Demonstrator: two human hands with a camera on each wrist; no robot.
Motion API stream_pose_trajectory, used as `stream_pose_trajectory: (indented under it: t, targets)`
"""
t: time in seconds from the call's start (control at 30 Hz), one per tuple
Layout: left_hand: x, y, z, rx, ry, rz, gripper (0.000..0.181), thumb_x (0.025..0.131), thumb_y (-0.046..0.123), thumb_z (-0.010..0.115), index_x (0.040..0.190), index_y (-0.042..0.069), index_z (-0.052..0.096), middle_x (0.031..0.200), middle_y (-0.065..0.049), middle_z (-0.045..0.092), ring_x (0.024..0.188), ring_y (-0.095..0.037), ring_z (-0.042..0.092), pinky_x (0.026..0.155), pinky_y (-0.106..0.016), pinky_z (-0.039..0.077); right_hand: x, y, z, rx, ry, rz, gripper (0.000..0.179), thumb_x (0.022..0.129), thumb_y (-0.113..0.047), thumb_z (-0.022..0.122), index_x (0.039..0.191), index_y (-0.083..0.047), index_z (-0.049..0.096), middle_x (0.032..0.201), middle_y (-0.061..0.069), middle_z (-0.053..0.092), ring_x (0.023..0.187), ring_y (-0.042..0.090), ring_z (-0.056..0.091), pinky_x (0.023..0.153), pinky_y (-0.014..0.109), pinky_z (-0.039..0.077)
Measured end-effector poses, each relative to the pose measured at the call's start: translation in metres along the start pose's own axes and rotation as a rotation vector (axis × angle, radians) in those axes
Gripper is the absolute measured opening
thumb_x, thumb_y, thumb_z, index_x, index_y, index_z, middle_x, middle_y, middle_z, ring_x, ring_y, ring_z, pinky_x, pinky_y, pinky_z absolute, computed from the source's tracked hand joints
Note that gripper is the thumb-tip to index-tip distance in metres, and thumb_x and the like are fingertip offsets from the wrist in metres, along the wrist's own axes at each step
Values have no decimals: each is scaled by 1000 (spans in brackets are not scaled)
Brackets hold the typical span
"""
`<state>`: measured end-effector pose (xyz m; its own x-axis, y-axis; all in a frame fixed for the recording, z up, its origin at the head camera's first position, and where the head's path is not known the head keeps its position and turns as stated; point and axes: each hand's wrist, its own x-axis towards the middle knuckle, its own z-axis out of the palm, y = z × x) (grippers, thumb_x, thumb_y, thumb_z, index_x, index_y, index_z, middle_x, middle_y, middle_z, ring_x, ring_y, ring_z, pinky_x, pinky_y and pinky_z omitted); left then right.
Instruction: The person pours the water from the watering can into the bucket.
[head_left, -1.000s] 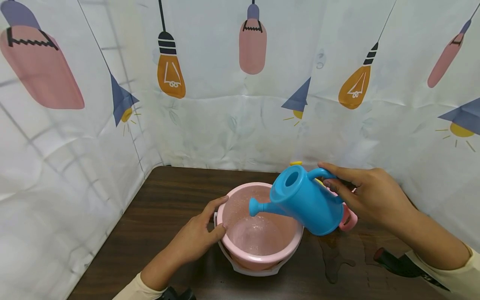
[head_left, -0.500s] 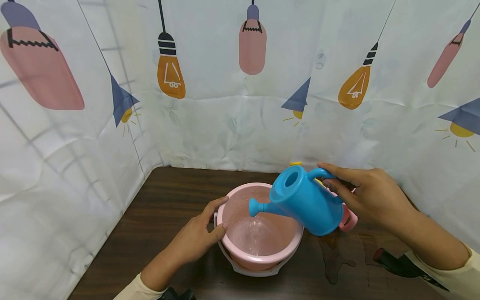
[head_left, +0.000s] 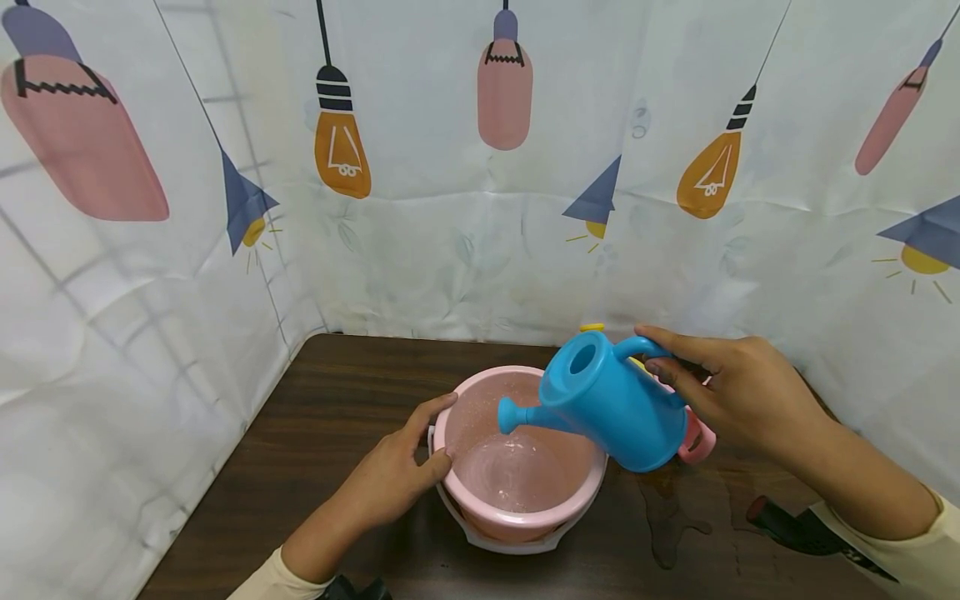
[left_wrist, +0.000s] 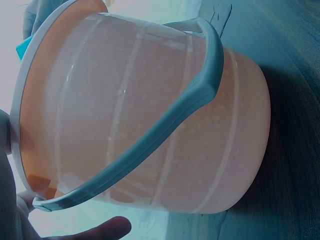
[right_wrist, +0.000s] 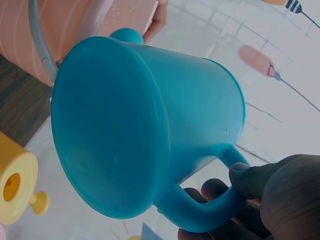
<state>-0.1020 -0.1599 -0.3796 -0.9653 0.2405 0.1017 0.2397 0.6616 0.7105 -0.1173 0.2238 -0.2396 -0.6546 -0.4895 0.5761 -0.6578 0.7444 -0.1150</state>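
Observation:
A pink bucket (head_left: pixel 517 521) with a pale handle (left_wrist: pixel 150 142) stands on the table. My left hand (head_left: pixel 390 475) grips its left rim, thumb and index finger on the edge. In the left wrist view one finger stretches out beside the bucket wall. My right hand (head_left: pixel 750 392) holds a blue watering can (head_left: pixel 622 408) by its handle (right_wrist: pixel 200 212), fingers and thumb curled round it. The can tilts left, with its spout (head_left: pixel 517 414) over the bucket's opening. Glints and ripples show on the water (head_left: pixel 517 471) inside the bucket.
Behind the blue can is a pink thing with a curved handle (head_left: pixel 697 437). A yellow hollow container with a knob (right_wrist: pixel 17 177) shows in the right wrist view. Wet patches (head_left: pixel 671 525) lie on the dark wooden table (head_left: pixel 360 375). A white printed curtain (head_left: pixel 420 250) hangs behind.
The glints and ripples in the bucket shift. Both hands, the bucket and the watering can stay practically in place.

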Motion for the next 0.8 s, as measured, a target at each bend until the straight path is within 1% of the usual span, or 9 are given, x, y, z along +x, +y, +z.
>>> stream_pose_trajectory:
  t: [0.17, 0.33, 0.53, 0.8]
  targets:
    - [0, 0, 0, 7, 2, -3, 65, 95, 39, 64, 153, 46, 35, 126, -4, 66, 109, -21, 63, 90, -51, 48, 0, 0, 0, -1, -7, 8, 57, 78, -5, 86, 133, -9, 70, 83, 2, 75, 64, 18, 70, 49, 27, 47]
    - [0, 0, 0, 9, 5, -1, 65, 95, 39, 64, 153, 46, 36, 126, -4, 66, 109, -21, 64, 90, -51, 48, 0, 0, -1, -6, -7, 6, 57, 78, -5, 86, 133, -9, 70, 84, 4, 76, 64, 19, 70, 50, 28, 48]
    - [0, 1, 1, 11, 6, 0, 65, 95, 38, 64, 153, 45, 36, 125, -4, 66, 108, -20, 64, 90, -50, 48, 0, 0, 0, -7, -3, 5, 56, 79, -5, 86, 133, -10, 70, 82, 3, 75, 63, 19, 70, 49, 27, 47]
    - [0, 1, 0, 5, 5, -2, 65, 95, 38, 64, 153, 46, 36, 125, -4, 66, 109, -20, 64, 90, -50, 48, 1, 0, 0, -1, 0, -6, 57, 78, -5, 86, 132, -9, 71, 83, 3, 75, 61, 17, 69, 48, 25, 45]
